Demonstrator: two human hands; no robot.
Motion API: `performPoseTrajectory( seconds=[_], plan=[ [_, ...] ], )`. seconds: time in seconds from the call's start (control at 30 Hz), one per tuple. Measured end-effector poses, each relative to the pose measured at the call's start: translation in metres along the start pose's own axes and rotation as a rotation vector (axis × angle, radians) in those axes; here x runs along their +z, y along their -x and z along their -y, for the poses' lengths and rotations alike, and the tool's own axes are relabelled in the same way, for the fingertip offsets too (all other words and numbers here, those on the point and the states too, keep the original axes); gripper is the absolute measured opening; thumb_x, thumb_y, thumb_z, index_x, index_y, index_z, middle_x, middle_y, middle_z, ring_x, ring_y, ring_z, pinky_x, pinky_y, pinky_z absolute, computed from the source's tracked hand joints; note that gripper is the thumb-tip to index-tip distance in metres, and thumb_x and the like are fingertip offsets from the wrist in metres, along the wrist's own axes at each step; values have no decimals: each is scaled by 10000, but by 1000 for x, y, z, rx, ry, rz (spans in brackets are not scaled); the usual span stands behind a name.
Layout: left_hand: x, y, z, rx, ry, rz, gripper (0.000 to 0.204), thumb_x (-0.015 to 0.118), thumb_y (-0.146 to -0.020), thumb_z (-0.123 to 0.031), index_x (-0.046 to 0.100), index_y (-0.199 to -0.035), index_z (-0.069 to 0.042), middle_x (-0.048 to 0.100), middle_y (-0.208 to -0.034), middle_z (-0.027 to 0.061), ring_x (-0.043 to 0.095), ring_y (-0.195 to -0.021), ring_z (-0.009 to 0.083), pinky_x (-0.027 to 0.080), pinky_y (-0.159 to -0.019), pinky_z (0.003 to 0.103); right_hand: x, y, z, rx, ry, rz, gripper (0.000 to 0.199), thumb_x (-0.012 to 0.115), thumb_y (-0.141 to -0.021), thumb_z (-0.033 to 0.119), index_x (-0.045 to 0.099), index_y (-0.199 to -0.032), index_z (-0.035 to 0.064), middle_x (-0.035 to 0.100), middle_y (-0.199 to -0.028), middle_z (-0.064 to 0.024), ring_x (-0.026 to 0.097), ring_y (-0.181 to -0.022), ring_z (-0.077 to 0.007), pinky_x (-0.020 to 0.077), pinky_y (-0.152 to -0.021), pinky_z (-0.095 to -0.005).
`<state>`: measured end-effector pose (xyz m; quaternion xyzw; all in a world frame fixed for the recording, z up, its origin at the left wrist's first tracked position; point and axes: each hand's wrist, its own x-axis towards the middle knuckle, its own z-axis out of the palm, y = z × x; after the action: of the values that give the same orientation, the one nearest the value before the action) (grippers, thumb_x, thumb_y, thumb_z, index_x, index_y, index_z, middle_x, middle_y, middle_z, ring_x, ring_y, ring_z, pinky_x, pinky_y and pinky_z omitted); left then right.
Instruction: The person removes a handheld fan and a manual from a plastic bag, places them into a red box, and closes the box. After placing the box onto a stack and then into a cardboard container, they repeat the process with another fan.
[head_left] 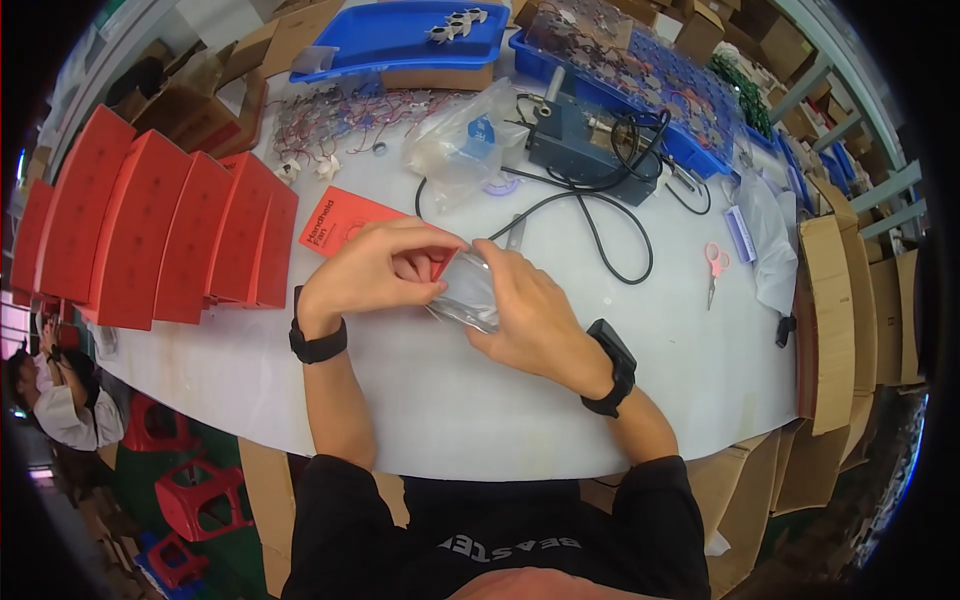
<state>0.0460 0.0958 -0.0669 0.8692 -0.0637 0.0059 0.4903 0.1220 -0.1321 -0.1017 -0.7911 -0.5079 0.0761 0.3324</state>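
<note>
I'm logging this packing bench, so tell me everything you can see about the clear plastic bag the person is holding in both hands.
The clear plastic bag is small, thin and see-through, with glossy creases that catch the light. It is held just above the white table, tilted, between both hands: the left hand pinches its upper edge, and the right hand cups it from the side and below. Something reddish shows at the left fingertips near its mouth; what it is cannot be told. Whether it holds anything else is unclear.

Head-worn — looking down; table (560, 390) near
</note>
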Motion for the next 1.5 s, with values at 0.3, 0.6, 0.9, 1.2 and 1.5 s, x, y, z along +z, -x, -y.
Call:
performPoseTrajectory(
  seconds=[0.3,0.6,0.9,1.2,1.5],
  plan=[
    [2,-3,-2,15,7,-3,447,761,-758,70,697,-1189,-34,631,-1158,82,590,-763,61,524,-674,190,-51,17,3,89,156,336,1065,886,-699,318,279,-1532,51,568,-1210,-259,611,-1085,-398,517,-875,-446],
    [-9,-2,11,-56,265,74,446,830,-754,-20,671,-1169,21,617,-1256,136,633,-911,124,546,-787,249,-57,4,-14,95,-102,224,1098,919,-670,317,292,-1539,79,619,-1198,-179,626,-987,-302,525,-843,-385],
    [-16,6,17,150,548,-224,529,858,-711,-82,653,-1180,52,630,-1247,192,631,-1099,270,514,-908,347,-64,3,-4,-55,-361,-78,1010,902,-731,282,328,-1529,50,594,-1269,-159,580,-882,-215,511,-845,-323],
    [-11,0,8,99,363,13,530,818,-697,83,666,-1204,63,623,-1230,151,665,-846,121,573,-685,227,-68,11,-45,185,-139,421,728,846,-789,205,486,-1388,1,595,-1221,-167,612,-904,-233,519,-855,-370],
    [-15,5,24,104,440,-150,574,926,-669,-238,693,-1123,25,655,-1203,181,648,-1089,278,519,-938,381,-31,-10,-72,38,-356,553,358,764,-876,185,610,-1117,-30,641,-1150,-120,658,-981,-192,524,-883,-305]
  ],
)
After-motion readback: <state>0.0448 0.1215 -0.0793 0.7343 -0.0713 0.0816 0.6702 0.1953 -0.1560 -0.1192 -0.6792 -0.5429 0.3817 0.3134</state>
